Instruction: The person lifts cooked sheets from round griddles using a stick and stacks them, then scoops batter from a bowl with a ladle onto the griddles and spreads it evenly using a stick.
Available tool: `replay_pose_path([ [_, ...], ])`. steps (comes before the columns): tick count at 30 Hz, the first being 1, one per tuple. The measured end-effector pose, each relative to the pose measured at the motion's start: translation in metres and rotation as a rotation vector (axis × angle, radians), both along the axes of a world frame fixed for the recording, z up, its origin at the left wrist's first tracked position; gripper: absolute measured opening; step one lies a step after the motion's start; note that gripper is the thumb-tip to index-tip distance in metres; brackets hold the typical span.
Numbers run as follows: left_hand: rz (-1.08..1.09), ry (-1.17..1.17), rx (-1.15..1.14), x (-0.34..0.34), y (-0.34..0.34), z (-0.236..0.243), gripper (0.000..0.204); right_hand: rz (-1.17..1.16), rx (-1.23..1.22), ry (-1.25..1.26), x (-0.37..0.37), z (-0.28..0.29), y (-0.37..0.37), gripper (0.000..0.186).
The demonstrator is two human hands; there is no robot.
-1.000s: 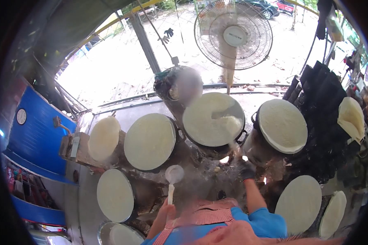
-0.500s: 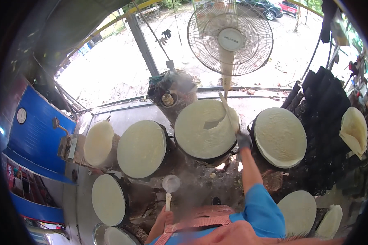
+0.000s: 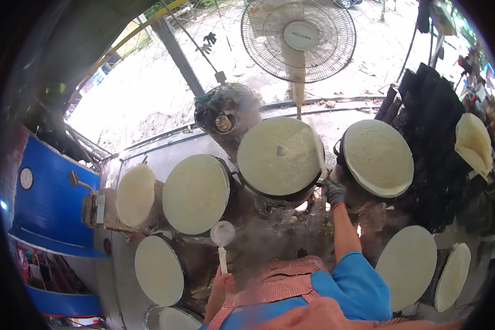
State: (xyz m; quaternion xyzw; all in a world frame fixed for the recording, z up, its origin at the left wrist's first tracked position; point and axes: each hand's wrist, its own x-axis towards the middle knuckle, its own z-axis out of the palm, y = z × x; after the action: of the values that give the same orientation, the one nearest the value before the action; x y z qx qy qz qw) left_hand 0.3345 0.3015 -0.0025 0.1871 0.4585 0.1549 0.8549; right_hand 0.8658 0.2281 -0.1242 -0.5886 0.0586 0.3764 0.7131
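Observation:
My left hand point(image 3: 221, 283) is closed round the pale handle of a ladle point(image 3: 223, 234), whose round bowl points away from me. A dark glove with a red cuff covers my right hand point(image 3: 334, 193). It grips a long, thin, pale spatula point(image 3: 318, 149) that lies along the right edge of the middle griddle. A thin, pale sheet of batter point(image 3: 267, 170) covers that round griddle, with a small dark gap near its centre. Another coated griddle point(image 3: 378, 159) stands just right of my gloved hand. Left of the middle one is a further batter-covered griddle point(image 3: 196, 194).
A standing fan point(image 3: 300, 36) rises behind the griddles. A cluttered drum point(image 3: 225, 110) stands at the back. More pale rounds lie at lower left point(image 3: 159, 270) and lower right point(image 3: 406, 269). A folded pale sheet point(image 3: 474, 144) is beside the dark stacked pieces point(image 3: 432, 143).
The gap in the middle sheet has become much smaller. The spatula has swung upright along the right edge with my right hand. My left hand still holds the ladle; the whole view has shifted slightly.

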Motion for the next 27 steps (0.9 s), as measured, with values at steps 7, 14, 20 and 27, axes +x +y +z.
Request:
replay_pose_path([
  [7, 0.041, -0.089, -0.225, -0.007, 0.015, -0.007, 0.045, 0.142, 0.017, -0.559, -0.076, -0.015, -0.019, 0.023],
  [14, 0.127, -0.021, -0.361, 0.002, 0.028, -0.013, 0.012, 0.280, -0.886, -1.226, -0.008, 0.072, 0.003, 0.033],
  [20, -0.128, -0.081, -0.103, 0.077, 0.084, -0.022, 0.029, 0.597, -1.175, -1.436, -0.009, 0.104, -0.034, 0.029],
  [27, -0.113, -0.199, 0.122, 0.218, 0.136, 0.001, 0.019, 0.498, -1.116, -1.411, -0.029, 0.054, -0.062, 0.027],
])
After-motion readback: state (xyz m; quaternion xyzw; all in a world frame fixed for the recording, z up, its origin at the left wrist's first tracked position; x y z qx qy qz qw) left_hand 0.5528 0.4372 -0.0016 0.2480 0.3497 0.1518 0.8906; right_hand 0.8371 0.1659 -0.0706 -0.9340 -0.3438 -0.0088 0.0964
